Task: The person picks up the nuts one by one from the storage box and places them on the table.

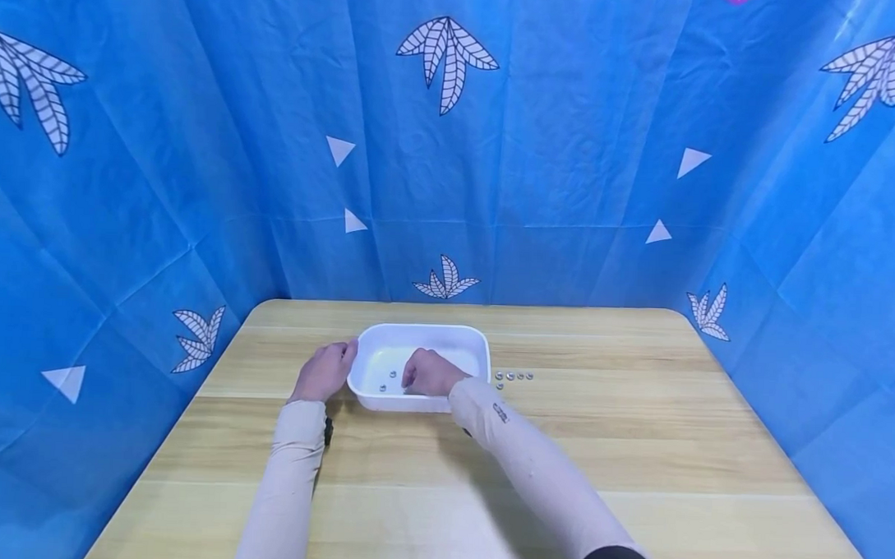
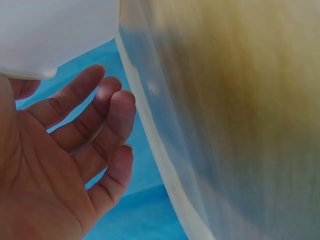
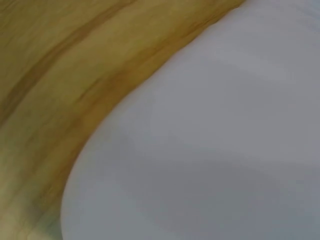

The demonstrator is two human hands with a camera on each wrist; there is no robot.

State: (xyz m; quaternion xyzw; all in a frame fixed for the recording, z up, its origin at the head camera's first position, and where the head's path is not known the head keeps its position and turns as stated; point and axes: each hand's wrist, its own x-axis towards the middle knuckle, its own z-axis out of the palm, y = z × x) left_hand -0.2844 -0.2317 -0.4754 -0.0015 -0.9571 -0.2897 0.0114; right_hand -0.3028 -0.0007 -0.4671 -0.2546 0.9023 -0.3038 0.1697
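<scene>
A white rectangular tub (image 1: 423,404) with rounded corners stands on the wooden table. My left hand (image 1: 324,372) is at the tub's left end, touching its rim. In the left wrist view its fingers (image 2: 90,112) are loosely bent, away from the tub, and the thumb is at the tub's edge. My right hand (image 1: 431,373) reaches over the near wall into the tub, fingers bent down close to the floor; I cannot tell what they hold. Small metal nuts (image 1: 393,375) lie in the tub left of it. The right wrist view shows only the tub's white side (image 3: 200,135) and the table.
Several small metal nuts (image 1: 511,376) lie on the table just right of the tub, most in a short row. The wooden table (image 1: 634,450) reaches back to blue patterned curtains (image 1: 555,152), which hang behind it and on both sides.
</scene>
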